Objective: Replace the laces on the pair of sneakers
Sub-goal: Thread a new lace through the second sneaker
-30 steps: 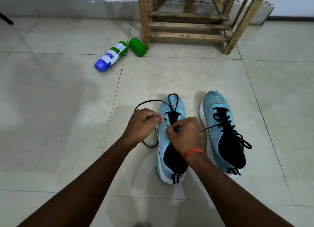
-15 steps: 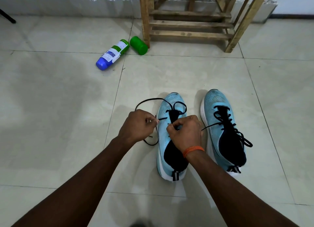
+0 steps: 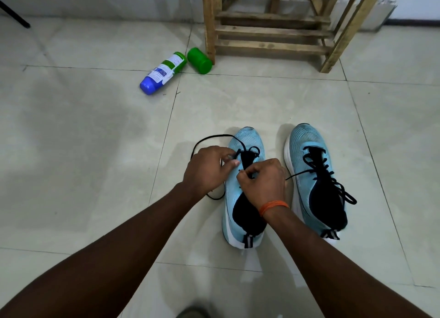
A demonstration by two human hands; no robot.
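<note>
Two light blue sneakers stand side by side on the tiled floor, toes pointing away from me. The right sneaker (image 3: 316, 182) is fully laced with a black lace. Over the left sneaker (image 3: 247, 141) both hands work a black lace (image 3: 204, 139) that loops out onto the floor at its left. My left hand (image 3: 207, 170) pinches the lace end at the upper left eyelets. My right hand (image 3: 264, 182), with an orange band at the wrist, pinches the lace over the black tongue and hides the middle eyelets.
A blue-capped bottle (image 3: 163, 74) and a green cylinder (image 3: 199, 60) lie on the floor beyond the shoes. A wooden stool frame (image 3: 271, 32) stands at the back by the wall. A dark rod (image 3: 14, 16) slants in at far left.
My left hand has moved right, closer to the eyelets of the left sneaker. The lace loop near the toe has shrunk and shifted. My right hand has stayed over the tongue.
</note>
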